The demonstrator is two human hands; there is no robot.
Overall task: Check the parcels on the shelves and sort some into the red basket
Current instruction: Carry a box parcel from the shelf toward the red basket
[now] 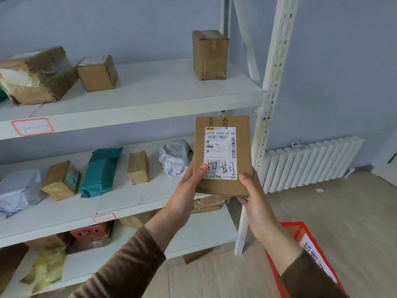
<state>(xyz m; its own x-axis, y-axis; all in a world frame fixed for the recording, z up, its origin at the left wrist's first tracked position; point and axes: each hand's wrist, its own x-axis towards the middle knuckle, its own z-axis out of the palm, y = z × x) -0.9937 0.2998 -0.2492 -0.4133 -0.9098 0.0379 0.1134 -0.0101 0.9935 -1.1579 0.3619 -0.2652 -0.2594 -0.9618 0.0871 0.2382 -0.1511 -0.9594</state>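
I hold a flat brown cardboard parcel [223, 188] upright in front of the shelves, its white shipping label with handwriting facing me. My left hand [189, 186] grips its lower left edge, thumb on the label. My right hand [252, 194] grips the lower right corner, thumb on the front. The red basket [300, 233] stands on the floor at lower right, partly hidden by my right forearm, with a white handwritten sign on it.
White shelves [150, 97] carry several parcels: brown boxes on top [209, 54], a teal bag [101, 171], grey bags [175, 158] and small boxes in the middle, more below. A perforated white post [268, 100] and a radiator [311, 164] stand at right on the wood floor.
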